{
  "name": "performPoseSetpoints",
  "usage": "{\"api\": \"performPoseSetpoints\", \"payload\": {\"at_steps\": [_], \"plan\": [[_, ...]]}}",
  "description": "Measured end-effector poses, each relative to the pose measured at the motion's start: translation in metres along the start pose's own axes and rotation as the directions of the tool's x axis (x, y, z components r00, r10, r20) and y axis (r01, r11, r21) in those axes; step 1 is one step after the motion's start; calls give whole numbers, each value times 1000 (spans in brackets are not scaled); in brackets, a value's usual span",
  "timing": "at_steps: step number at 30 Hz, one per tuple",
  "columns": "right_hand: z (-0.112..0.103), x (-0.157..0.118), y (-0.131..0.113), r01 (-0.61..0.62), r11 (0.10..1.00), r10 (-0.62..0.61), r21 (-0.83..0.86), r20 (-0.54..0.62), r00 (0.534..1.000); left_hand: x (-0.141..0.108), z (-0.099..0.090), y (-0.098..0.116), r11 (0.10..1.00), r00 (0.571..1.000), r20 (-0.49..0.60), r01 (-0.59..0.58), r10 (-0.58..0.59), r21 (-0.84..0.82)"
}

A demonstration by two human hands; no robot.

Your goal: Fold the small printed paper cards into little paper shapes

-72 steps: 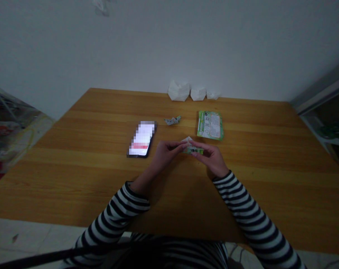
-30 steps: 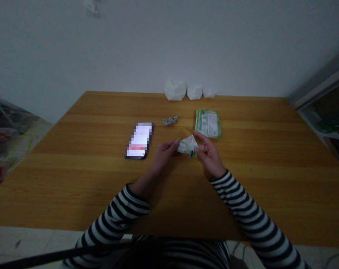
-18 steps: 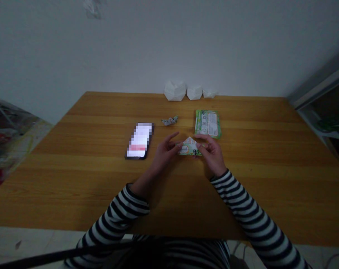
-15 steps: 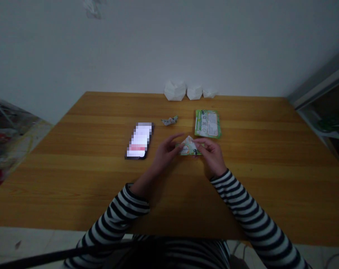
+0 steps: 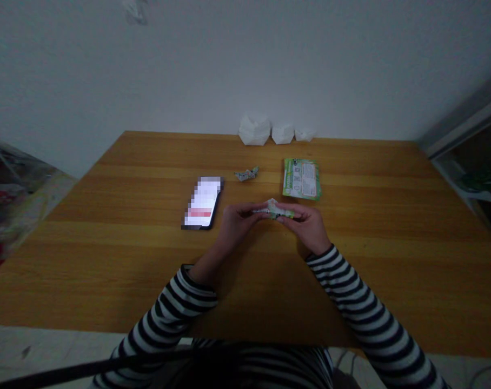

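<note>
From the head camera, the folded printed paper (image 5: 274, 208) sits between the two hands, above the wooden counter (image 5: 107, 275) (its underside is hidden, so I cannot tell whether it touches the wood). Its long axis runs left to right across the person's front, forming a low green-and-white strip with a small peak on its upper edge. The left hand (image 5: 239, 222) is at one end and the right hand (image 5: 306, 226) at the other. The left fingers (image 5: 258, 208) and right fingers (image 5: 290, 212) pinch the paper from either side, and the peak lies slightly nearer the right hand. Ahead of the right hand lies a green printed packet (image 5: 301, 179). Beyond the left hand are a phone (image 5: 203, 202) and a small folded paper piece (image 5: 246, 174), while three white folded paper shapes (image 5: 283, 133) line the far edge.
</note>
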State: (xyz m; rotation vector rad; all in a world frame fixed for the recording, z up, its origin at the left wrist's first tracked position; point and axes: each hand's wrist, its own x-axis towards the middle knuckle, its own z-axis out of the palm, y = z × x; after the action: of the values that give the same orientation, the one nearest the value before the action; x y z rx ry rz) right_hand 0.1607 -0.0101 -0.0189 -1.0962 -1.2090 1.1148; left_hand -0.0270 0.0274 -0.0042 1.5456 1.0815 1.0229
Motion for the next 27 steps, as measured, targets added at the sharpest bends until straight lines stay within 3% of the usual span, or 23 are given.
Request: {"api": "performPoseSetpoints", "payload": {"at_steps": [3,9,14,22,24,27], "plan": [[-1,0,-1,-13,1000,13,15,-16,1000,-1,0,3,999,999,-41,-34,35,28],[-5,1,-6,-9,998,13,56,-66,998,1,-2,5,999,994,-110,21,-25,-35],[-1,-1,-5,16,1000,-16,-5,0,1000,0,1,1,999,998,-60,19,-21,-33],[3,-1,-5,-56,993,63,109,-60,996,-2,3,2,1000,998,-69,4,-3,13],[3,-2,-6,-30,999,32,28,-78,996,-2,2,3,999,996,-81,-18,22,44],[2,-4,-7,67,973,-95,-222,-113,989,-2,2,2,996,994,-90,-48,54,73]]}}
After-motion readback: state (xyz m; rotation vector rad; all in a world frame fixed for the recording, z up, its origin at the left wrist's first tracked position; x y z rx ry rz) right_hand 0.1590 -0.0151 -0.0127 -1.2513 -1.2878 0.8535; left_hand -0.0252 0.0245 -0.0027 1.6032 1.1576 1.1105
